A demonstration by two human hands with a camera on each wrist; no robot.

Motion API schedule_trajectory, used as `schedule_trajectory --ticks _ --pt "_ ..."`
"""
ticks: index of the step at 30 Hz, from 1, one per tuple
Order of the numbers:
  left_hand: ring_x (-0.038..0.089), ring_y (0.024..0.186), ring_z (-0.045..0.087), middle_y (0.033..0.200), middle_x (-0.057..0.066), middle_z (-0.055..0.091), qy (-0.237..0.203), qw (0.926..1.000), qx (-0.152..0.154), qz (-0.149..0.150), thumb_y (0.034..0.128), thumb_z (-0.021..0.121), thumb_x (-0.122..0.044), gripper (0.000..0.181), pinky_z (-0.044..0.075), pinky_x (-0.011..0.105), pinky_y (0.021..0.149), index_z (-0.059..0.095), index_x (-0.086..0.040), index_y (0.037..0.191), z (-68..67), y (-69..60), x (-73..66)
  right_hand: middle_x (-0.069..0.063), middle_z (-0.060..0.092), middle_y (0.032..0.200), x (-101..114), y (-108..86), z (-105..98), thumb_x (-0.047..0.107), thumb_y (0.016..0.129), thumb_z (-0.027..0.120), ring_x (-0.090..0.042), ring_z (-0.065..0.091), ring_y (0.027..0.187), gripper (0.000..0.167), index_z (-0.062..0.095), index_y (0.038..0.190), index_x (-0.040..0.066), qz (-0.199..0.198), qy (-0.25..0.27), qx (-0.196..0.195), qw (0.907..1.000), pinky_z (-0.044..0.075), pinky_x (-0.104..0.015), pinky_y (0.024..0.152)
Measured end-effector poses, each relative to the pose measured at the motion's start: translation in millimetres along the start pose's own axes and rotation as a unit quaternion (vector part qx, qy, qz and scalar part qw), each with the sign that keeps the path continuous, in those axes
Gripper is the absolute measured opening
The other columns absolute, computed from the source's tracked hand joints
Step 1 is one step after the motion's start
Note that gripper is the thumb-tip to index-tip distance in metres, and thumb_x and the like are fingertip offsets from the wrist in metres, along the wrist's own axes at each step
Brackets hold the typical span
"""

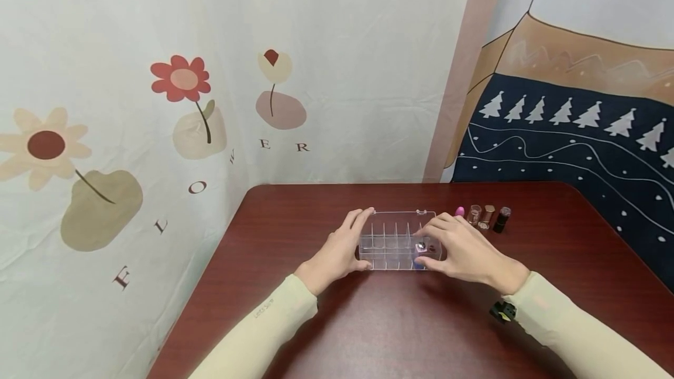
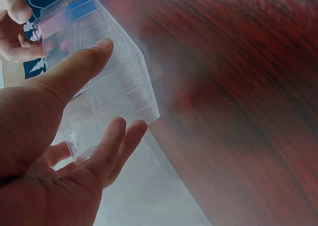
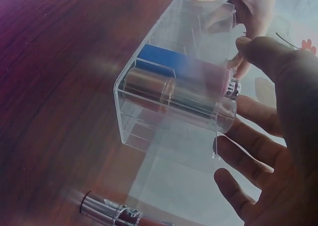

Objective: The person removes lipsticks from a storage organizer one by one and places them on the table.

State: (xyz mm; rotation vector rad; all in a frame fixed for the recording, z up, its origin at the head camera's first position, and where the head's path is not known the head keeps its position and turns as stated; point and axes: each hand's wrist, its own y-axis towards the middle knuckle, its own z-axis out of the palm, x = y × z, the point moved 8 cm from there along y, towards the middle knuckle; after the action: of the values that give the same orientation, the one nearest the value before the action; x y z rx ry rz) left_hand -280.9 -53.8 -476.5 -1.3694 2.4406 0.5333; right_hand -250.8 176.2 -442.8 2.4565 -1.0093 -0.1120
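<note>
A clear plastic organizer box (image 1: 391, 250) with a grid of compartments stands on the table, a person's hand at either end. The left hand (image 1: 339, 247) spans the left end and grips it, thumb in front and fingers toward the back. At the right end, the right hand (image 1: 463, 247) has its fingers spread around the upper edge; contact is hard to tell. Below that hand, a blue-and-pink tube (image 3: 164, 59) and a gold-brown lipstick tube (image 3: 146, 84) stand in compartments. A silver, gem-like top (image 3: 232, 89) sticks up beside the right fingers.
Beyond the right hand stand a pink item (image 1: 460, 211), a clear-capped tube (image 1: 474, 214), a gold-topped tube (image 1: 487, 216) and a black lipstick tube (image 1: 502, 219). The dark red table (image 1: 363, 326) meets printed cloth (image 1: 363, 104) behind. A dark device (image 1: 502, 311) sits at the right wrist.
</note>
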Motion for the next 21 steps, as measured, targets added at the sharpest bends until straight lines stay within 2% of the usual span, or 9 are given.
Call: schedule_trajectory --ticks 11,21 --pt "0.039 0.110 0.082 0.179 0.021 0.042 0.001 1.0000 -0.005 0.006 0.0800 0.111 -0.017 0.129 0.070 0.062 0.100 0.032 -0.012 0.181 0.1 0.0 0.2 0.009 0.085 0.105 -1.2 1.5 3.2 0.027 0.099 0.095 -0.015 0.071 0.108 0.015 0.088 0.111 0.022 0.007 0.011 0.009 0.9999 0.058 -0.044 0.093" --pt "0.043 0.117 0.081 0.178 0.022 0.043 0.003 0.9999 -0.008 0.006 0.0796 0.111 -0.017 0.128 0.070 0.065 0.099 0.033 -0.011 0.180 -0.2 -1.1 -1.5 0.010 0.083 0.099 1.6 4.7 -2.8 0.025 0.098 0.096 -0.013 0.069 0.100 0.013 0.087 0.106 0.021 -0.009 0.003 -0.016 0.9998 0.056 -0.041 0.089"
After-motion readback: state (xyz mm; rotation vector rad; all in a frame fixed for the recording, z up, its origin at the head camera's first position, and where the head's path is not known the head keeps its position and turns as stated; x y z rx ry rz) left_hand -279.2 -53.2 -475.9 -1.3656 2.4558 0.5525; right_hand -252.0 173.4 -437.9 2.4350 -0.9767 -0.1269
